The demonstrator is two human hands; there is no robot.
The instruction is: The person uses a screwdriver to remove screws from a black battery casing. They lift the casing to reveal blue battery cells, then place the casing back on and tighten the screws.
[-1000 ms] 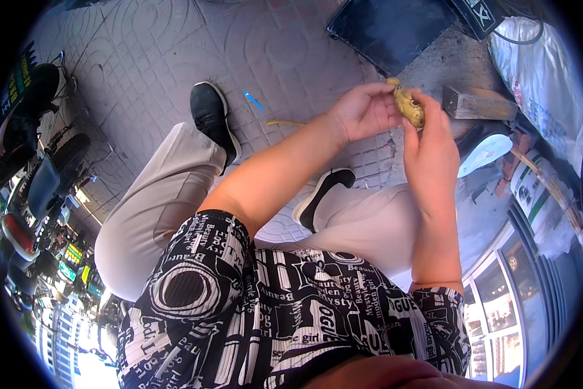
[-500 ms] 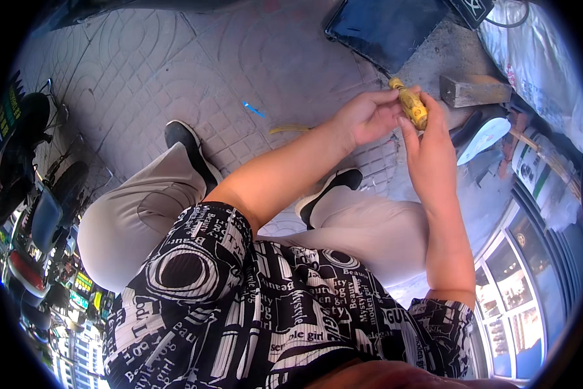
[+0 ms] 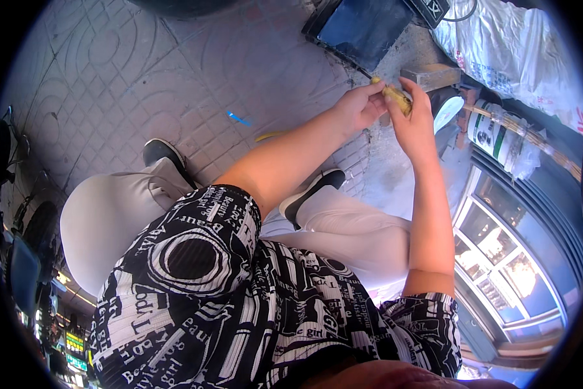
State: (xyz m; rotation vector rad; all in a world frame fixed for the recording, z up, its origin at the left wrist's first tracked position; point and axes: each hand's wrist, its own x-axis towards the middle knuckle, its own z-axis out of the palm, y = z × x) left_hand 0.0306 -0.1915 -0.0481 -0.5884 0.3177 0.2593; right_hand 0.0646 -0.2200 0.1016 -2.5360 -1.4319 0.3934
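We've got the yellow tool point(image 3: 400, 100) up in both hands, clear of the paving point(image 3: 291, 71), upper right of centre. Screwdriver by its look. Long axis runs diagonally: narrow end up-left, away from us; fat end down-right, toward the right palm. A thin dark shaft point(image 3: 364, 72) seems to carry on along that line toward the black panel point(image 3: 366, 34). Where its tip ends, or whether it touches the panel, we can't tell.

Right hand point(image 3: 413, 122) has the fat end: thumb on the near side, forefinger over the far side, handle clamped between them. Left hand point(image 3: 361, 109) is at the narrow end: palm turned up, fingers loosely bent, thumb at the neck. Pinching or just touching, we can't tell. So the tool lies up and right of the left palm, up and left of the right one; left hand is nearer the shaft, right hand nearer the butt.

Around it: wooden block point(image 3: 432, 76) just past the right fingertips, depth gap unclear. Pale oval thing point(image 3: 448, 112) to the right of the right hand, white sack point(image 3: 499, 52) farther out. Blue strip point(image 3: 238, 118) and yellow strip point(image 3: 268, 136) lie left of the left hand.
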